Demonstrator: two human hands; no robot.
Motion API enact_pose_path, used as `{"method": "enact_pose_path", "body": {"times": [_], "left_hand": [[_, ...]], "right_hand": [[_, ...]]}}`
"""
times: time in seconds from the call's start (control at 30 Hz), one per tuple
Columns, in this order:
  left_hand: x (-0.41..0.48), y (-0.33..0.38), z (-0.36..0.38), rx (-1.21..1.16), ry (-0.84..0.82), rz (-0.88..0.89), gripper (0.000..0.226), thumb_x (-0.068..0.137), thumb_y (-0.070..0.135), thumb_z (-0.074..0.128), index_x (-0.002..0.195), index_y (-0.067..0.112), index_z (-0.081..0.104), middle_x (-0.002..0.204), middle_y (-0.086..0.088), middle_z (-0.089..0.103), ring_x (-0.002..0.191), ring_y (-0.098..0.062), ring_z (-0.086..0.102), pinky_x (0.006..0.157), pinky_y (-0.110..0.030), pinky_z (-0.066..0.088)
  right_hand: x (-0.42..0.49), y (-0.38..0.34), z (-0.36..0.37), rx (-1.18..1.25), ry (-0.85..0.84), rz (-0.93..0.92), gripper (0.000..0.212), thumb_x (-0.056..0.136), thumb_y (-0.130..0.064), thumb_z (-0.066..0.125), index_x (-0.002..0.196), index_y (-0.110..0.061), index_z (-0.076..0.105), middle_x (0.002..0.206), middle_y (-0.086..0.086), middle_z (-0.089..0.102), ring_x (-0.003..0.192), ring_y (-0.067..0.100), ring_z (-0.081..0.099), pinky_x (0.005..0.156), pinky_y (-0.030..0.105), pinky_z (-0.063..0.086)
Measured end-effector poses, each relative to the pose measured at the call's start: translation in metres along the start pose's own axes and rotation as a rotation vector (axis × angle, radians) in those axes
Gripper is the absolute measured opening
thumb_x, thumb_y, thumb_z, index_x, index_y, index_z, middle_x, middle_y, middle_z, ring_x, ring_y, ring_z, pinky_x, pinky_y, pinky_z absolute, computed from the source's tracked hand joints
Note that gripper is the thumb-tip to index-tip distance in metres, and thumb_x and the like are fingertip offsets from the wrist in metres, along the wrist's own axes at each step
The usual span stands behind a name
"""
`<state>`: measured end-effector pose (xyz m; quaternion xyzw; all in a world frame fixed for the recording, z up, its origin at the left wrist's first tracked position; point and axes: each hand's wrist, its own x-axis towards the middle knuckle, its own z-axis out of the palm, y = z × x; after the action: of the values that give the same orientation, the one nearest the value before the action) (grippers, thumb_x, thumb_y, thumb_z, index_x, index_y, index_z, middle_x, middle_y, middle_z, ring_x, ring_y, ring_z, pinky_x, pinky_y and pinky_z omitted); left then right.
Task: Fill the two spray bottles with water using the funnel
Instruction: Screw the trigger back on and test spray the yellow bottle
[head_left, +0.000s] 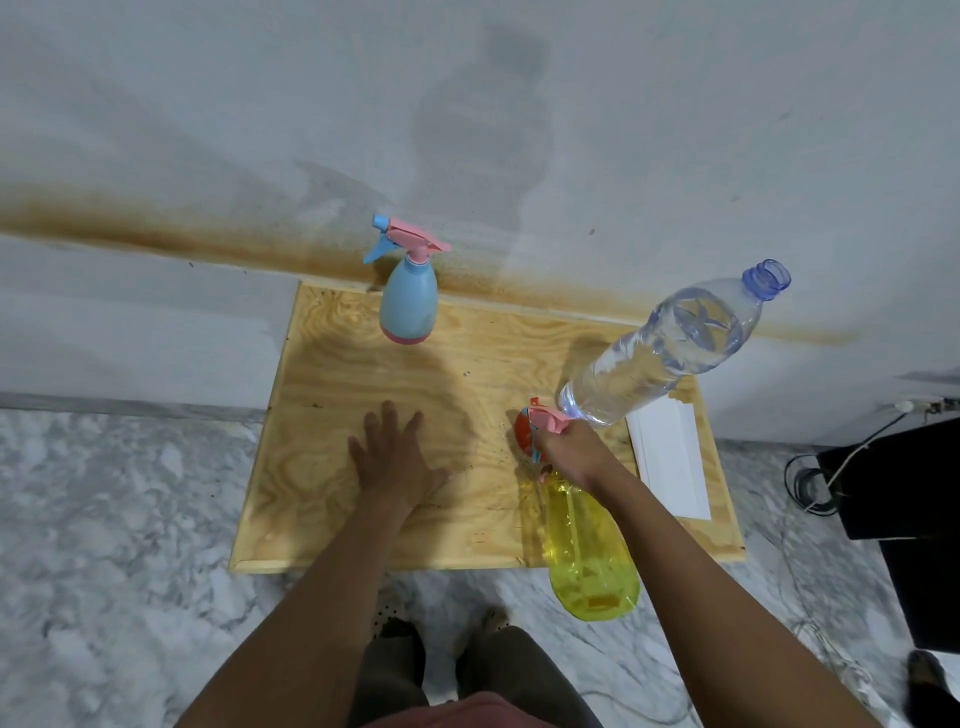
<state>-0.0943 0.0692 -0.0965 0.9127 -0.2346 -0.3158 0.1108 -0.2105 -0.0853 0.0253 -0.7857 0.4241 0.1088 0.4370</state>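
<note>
My right hand (569, 449) grips the pink trigger head (545, 415) of the yellow see-through spray bottle (589, 551). The bottle's body reaches toward me past the table's front edge. A red-orange funnel (521, 430) shows just left of that hand, partly hidden by the trigger head. The blue spray bottle (408, 296) with a pink and blue head stands upright at the back of the wooden table (322, 415). A clear water bottle (670, 343), uncapped and mostly full, stands at the right. My left hand (396, 457) rests flat on the tabletop, fingers spread.
White paper (670, 457) lies on the table's right side behind my right arm. The table stands against a grey wall on a marble floor. A black box (904, 483) with cables sits on the floor at the right.
</note>
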Motion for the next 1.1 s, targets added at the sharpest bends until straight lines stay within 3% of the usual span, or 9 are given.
{"method": "enact_pose_path", "body": {"times": [0.1,0.2,0.27,0.37,0.5,0.7,0.97,1.1], "left_hand": [[0.001,0.000,0.001,0.001,0.009,-0.002,0.101,0.080,0.065,0.067,0.158,0.032,0.013,0.166,-0.009,-0.012,0.153,-0.034,-0.008,0.122,-0.057,0.004],[0.003,0.000,0.001,0.003,0.005,-0.008,0.101,0.080,0.065,0.067,0.158,0.032,0.013,0.166,-0.008,-0.012,0.153,-0.034,-0.008,0.122,-0.057,0.004],[0.003,0.000,0.001,0.006,0.011,-0.009,0.101,0.079,0.066,0.068,0.158,0.033,0.014,0.166,-0.008,-0.011,0.153,-0.034,-0.008,0.122,-0.057,0.004],[0.002,0.000,0.002,0.000,0.013,-0.005,0.102,0.079,0.065,0.068,0.158,0.032,0.014,0.166,-0.008,-0.011,0.153,-0.035,-0.008,0.122,-0.057,0.004],[0.003,0.000,0.001,-0.004,0.010,-0.005,0.101,0.079,0.064,0.068,0.158,0.032,0.014,0.166,-0.008,-0.012,0.153,-0.035,-0.009,0.122,-0.057,0.002],[0.001,-0.001,0.001,-0.002,0.012,-0.001,0.101,0.079,0.064,0.069,0.158,0.031,0.014,0.166,-0.009,-0.012,0.153,-0.035,-0.009,0.122,-0.057,0.002],[0.000,0.000,0.001,0.000,0.013,-0.010,0.103,0.078,0.066,0.068,0.158,0.031,0.012,0.166,-0.008,-0.012,0.153,-0.034,-0.008,0.122,-0.056,0.003],[-0.001,0.002,-0.005,-0.025,-0.017,-0.012,0.099,0.079,0.066,0.066,0.157,0.030,0.017,0.166,-0.010,-0.008,0.153,-0.033,-0.005,0.121,-0.056,0.005]], "right_hand": [[0.002,0.000,0.001,-0.039,0.018,0.005,0.029,0.096,-0.014,0.043,0.102,0.008,0.062,0.095,0.026,0.067,0.074,0.028,0.060,0.083,0.047,0.053],[0.004,0.001,0.001,-0.012,0.036,0.048,0.036,0.100,-0.021,0.042,0.107,0.008,0.062,0.077,0.010,0.065,0.067,0.024,0.062,0.073,0.036,0.051],[0.004,0.001,0.001,0.008,0.048,0.057,0.040,0.100,-0.024,0.041,0.109,0.008,0.062,0.076,0.007,0.064,0.062,0.017,0.061,0.070,0.031,0.048],[0.006,0.002,0.001,0.024,0.045,0.044,0.036,0.098,-0.024,0.043,0.108,0.005,0.063,0.088,0.012,0.067,0.060,0.017,0.064,0.078,0.039,0.054],[0.009,0.003,0.001,0.008,0.034,0.036,0.034,0.096,-0.021,0.045,0.108,0.005,0.063,0.089,0.015,0.069,0.056,0.020,0.065,0.082,0.044,0.056],[0.011,0.009,0.002,-0.053,0.069,0.041,0.041,0.100,-0.035,0.041,0.100,-0.004,0.068,0.089,0.015,0.073,0.063,0.024,0.066,0.079,0.040,0.055],[0.000,0.010,-0.001,-0.003,0.021,-0.015,0.026,0.097,-0.020,0.045,0.104,-0.004,0.063,0.092,0.014,0.068,0.049,0.017,0.064,0.070,0.034,0.052],[-0.009,0.012,-0.004,0.104,-0.013,-0.017,0.027,0.088,-0.020,0.051,0.108,-0.017,0.069,0.088,0.009,0.074,0.058,0.017,0.066,0.083,0.050,0.055]]}}
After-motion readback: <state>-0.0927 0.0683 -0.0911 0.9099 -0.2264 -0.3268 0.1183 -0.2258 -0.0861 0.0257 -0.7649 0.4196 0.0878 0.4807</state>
